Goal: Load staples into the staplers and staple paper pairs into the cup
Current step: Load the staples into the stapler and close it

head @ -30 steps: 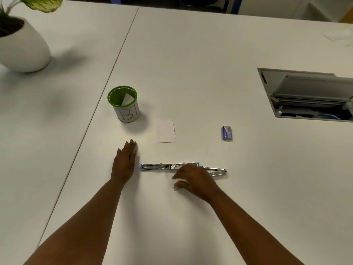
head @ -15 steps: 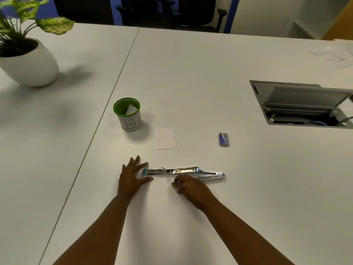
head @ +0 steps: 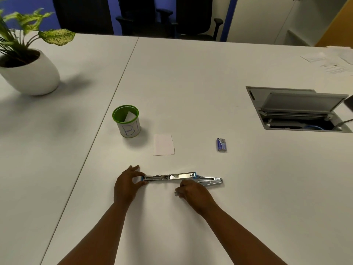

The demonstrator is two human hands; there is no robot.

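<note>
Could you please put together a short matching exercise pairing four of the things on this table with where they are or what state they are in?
Things:
1. stapler
2. green cup
3. staple box
4. paper slip

Places or states:
A. lies flat between cup and staple box
B. opened out flat, left hand pinching its end
C. holds a folded paper, marked B1
D. small and blue, farthest right of the four

Pairs: 1-B, 2-C, 3-D, 4-A

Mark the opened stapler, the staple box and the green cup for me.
stapler [head: 179,176], head view, on its shiny open magazine.
staple box [head: 221,144], head view, on its blue top face.
green cup [head: 130,129], head view, on its white label marked B1.
</note>
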